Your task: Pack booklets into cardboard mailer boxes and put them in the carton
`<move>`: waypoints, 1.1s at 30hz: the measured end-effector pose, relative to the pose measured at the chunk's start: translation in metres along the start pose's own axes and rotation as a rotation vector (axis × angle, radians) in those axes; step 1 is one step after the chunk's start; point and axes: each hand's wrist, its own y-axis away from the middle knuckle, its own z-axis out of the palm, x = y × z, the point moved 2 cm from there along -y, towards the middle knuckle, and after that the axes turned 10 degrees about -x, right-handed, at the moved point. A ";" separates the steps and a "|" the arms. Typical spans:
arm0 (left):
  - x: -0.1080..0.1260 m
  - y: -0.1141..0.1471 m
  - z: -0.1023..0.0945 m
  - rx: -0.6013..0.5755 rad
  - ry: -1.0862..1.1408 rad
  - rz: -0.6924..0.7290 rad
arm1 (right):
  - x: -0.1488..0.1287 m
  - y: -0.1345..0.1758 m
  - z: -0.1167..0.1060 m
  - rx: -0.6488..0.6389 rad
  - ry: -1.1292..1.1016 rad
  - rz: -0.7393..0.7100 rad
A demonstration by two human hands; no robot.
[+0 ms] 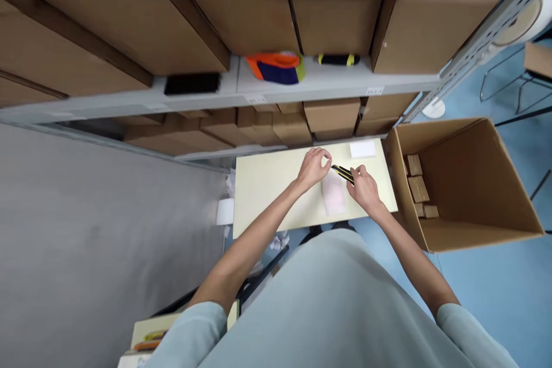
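Over the pale table (pixel 271 184), my right hand (pixel 363 188) grips a black and yellow box cutter (pixel 342 173), its front end angled toward my left hand. My left hand (pixel 314 168) is closed, thumb and forefinger curled together close to the cutter's front end. Whether anything small sits between those fingers cannot be made out. Below and between both hands, a whitish-pink flat packet (pixel 333 194) lies on the table. A small white box or stack of paper (pixel 363 149) rests at the table's far right.
A large open carton (pixel 478 184) with several small boxes inside stands right of the table. Ahead, a metal shelf (pixel 336 83) bears brown boxes, an orange and blue tape dispenser (pixel 278 68), another black and yellow cutter (pixel 338 60) and a black object (pixel 192 84).
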 end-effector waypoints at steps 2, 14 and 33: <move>0.028 -0.012 -0.028 0.052 -0.055 0.072 | 0.004 -0.016 -0.033 0.085 0.003 -0.037; 0.080 -0.090 -0.126 0.252 -0.204 0.188 | -0.023 -0.128 -0.218 0.427 0.033 -0.312; -0.031 -0.004 0.001 -0.008 0.048 -0.366 | -0.004 -0.187 -0.177 0.551 -0.025 -0.357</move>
